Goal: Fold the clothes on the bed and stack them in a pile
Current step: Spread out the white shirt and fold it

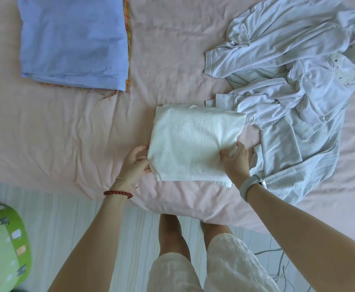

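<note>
Both of my hands grip the folded white garment (pixel 193 142) near the bed's (pixel 67 133) front edge: my left hand (pixel 135 163) pinches its left side, my right hand (pixel 234 161) clutches its right. A folded blue pile (pixel 73 43) lies toward the far left corner; unfolded pale clothes (pixel 288 81) sprawl along the right.

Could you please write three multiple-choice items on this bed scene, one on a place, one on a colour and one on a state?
1. Where does the folded pile lie?
A. far left of the bed
B. on the floor
C. under the white garment

2. What colour is the pile's top piece?
A. red
B. blue
C. black

3. How is the white garment handled?
A. untouched
B. by one hand
C. by both hands

Answers: 1 A, it sits far left on the pink sheet. 2 B, blue covers a plaid piece. 3 C, the left hand and right hand grip its near corners.
</note>
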Tool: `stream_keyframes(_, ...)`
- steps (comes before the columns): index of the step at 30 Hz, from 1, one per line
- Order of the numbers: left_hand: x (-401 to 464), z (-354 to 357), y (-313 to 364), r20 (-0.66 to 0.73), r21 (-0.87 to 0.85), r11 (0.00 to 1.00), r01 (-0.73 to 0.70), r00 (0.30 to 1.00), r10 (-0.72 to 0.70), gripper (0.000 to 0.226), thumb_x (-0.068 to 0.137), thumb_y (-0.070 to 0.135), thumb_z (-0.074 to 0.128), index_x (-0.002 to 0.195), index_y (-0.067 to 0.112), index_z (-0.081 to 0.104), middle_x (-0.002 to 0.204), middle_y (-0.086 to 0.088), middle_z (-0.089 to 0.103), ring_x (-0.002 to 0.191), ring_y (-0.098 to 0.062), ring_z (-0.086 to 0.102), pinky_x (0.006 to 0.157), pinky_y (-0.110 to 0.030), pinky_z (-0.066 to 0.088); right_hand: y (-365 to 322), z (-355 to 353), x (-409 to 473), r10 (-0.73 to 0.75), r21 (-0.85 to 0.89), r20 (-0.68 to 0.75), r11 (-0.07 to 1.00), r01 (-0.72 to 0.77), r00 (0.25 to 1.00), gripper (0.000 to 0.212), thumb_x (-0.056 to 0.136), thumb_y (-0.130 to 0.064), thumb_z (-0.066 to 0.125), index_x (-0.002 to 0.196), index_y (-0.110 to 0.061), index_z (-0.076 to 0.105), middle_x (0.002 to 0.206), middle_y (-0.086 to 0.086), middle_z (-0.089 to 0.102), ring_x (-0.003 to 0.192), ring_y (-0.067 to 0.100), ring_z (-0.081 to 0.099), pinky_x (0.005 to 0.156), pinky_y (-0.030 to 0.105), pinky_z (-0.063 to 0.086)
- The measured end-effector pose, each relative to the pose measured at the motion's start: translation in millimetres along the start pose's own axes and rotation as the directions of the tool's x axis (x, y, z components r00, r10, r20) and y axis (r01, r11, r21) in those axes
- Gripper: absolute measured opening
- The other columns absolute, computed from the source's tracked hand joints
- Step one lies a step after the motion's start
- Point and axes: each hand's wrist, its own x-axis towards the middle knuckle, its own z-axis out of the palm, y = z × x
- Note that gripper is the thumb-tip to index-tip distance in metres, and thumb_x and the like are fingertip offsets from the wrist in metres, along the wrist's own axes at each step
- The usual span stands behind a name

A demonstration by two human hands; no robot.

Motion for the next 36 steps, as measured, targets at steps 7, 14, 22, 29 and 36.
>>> stream_keyframes(7, -6.3, 14.8, -17.6, -0.109, 0.388, 0.920, 0.058, 0.994, -0.017, 0.025, 0.078, 0.023, 0.072, 0.064, 0.013, 0.054, 0.067, -0.003, 0.060, 0.070, -0.022, 0.057, 0.076, -0.038, 0.051, -1.1, -1.6, 0.1, -0.004, 0.005, 0.001, 1.000, 0.004, 1.000, 0.059, 0.087, -0.028, 0.056, 0.138, -0.009, 0.032, 0.129, 0.016, 0.043, 0.134, 0.031, 0.026, 0.109, 0.048, 0.027)
stream_keyframes(14, -1.3, 1.8, -17.9, -0.304, 0.302, 0.952, -0.050, 0.942, 0.146, 0.015, 0.087, 0.005, 0.052, 0.096, 0.013, 0.061, 0.085, 0.005, 0.060, 0.083, -0.017, 0.056, 0.075, -0.025, 0.042, -0.5, -6.2, -1.0, 0.021, 0.209, 0.051, 0.977, -0.031, 0.999, 0.063, 0.085, -0.031, 0.061, 0.139, -0.013, 0.033, 0.134, 0.008, 0.046, 0.123, 0.024, 0.045, 0.103, 0.045, 0.039)
stream_keyframes(22, 44.2, 40.7, 20.5, -0.026, 0.298, 0.942, -0.157, 0.985, 0.172, 0.032, 0.086, 0.039, 0.062, 0.107, 0.018, 0.050, 0.101, 0.008, 0.059, 0.092, -0.008, 0.056, 0.076, -0.021, 0.042, -2.0, -8.5, 8.8, -0.015, 0.175, -0.021, 0.984, 0.018, 1.000, 0.056, 0.090, -0.044, 0.051, 0.135, -0.013, 0.038, 0.128, 0.006, 0.042, 0.126, 0.020, 0.036, 0.104, 0.034, 0.030)
stream_keyframes(29, 79.3, 34.3, 33.9, 0.118, 0.177, 0.984, -0.001, 0.993, -0.020, 0.058, 0.081, 0.043, 0.067, 0.130, 0.019, 0.047, 0.121, 0.005, 0.059, 0.112, -0.014, 0.056, 0.098, -0.034, 0.044, -2.3, -8.7, 15.0, -0.011, 0.315, 0.074, 0.949, -0.013, 0.997, 0.011, 0.089, -0.028, 0.057, 0.085, -0.027, 0.047, 0.076, -0.011, 0.046, 0.069, 0.001, 0.050, 0.059, 0.015, 0.040)
stream_keyframes(36, 48.1, 27.7, 60.7, 0.075, 0.031, 0.991, -0.127, 0.989, 0.124, 0.036, 0.087, 0.018, 0.064, 0.120, 0.006, 0.055, 0.107, -0.001, 0.065, 0.093, -0.007, 0.063, 0.070, -0.011, 0.047, -39.6, -18.6, -17.6, -0.056, 0.263, -0.046, 0.962, 0.066, 0.997, 0.038, 0.089, -0.023, 0.059, 0.065, -0.020, 0.030, 0.063, -0.005, 0.034, 0.056, 0.008, 0.038, 0.046, 0.011, 0.033)
